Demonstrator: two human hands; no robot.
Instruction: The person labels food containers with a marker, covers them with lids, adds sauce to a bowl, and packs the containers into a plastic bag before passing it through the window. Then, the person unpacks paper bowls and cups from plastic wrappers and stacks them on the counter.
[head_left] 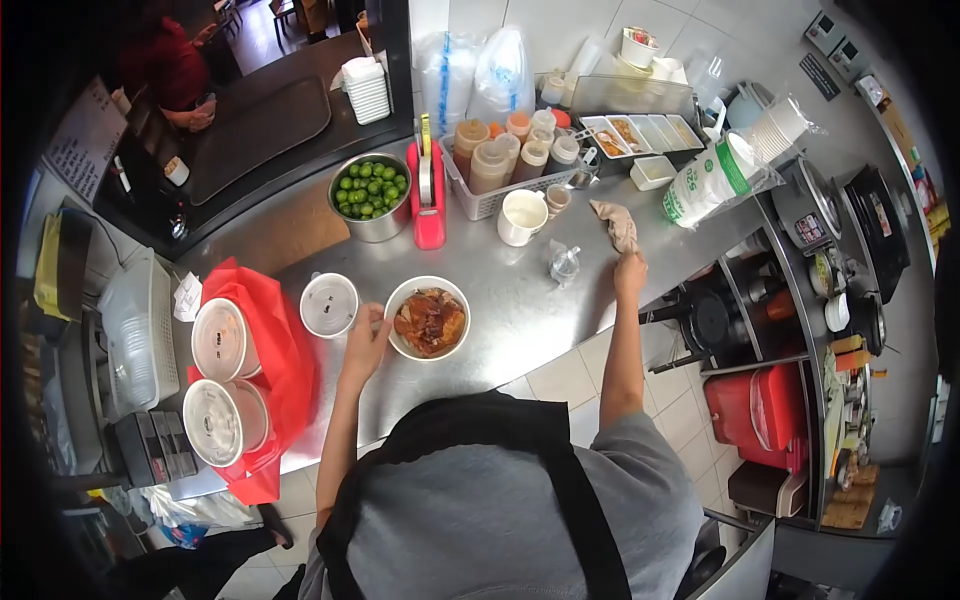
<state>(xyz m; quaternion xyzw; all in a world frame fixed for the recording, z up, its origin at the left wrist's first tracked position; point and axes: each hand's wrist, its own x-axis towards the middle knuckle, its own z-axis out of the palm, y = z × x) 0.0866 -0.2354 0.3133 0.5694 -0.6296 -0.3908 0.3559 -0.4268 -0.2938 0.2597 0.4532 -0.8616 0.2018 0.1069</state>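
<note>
A white paper bowl holds food with sliced brown glazed meat on top. My left hand is at its left rim, fingers curled together against the edge. Just left of that hand stands a lidded white tub with a dark mark on its clear lid. Out to the right, my right hand grips a crumpled beige cloth that lies on the steel counter. A small knotted clear plastic bag sits between the bowl and the cloth.
Two lidded tubs rest on a red plastic bag at left. Behind are a pot of green limes, a red tape dispenser, a basket of sauce bottles, a cup and bagged cups. Another person's hand shows beyond the counter.
</note>
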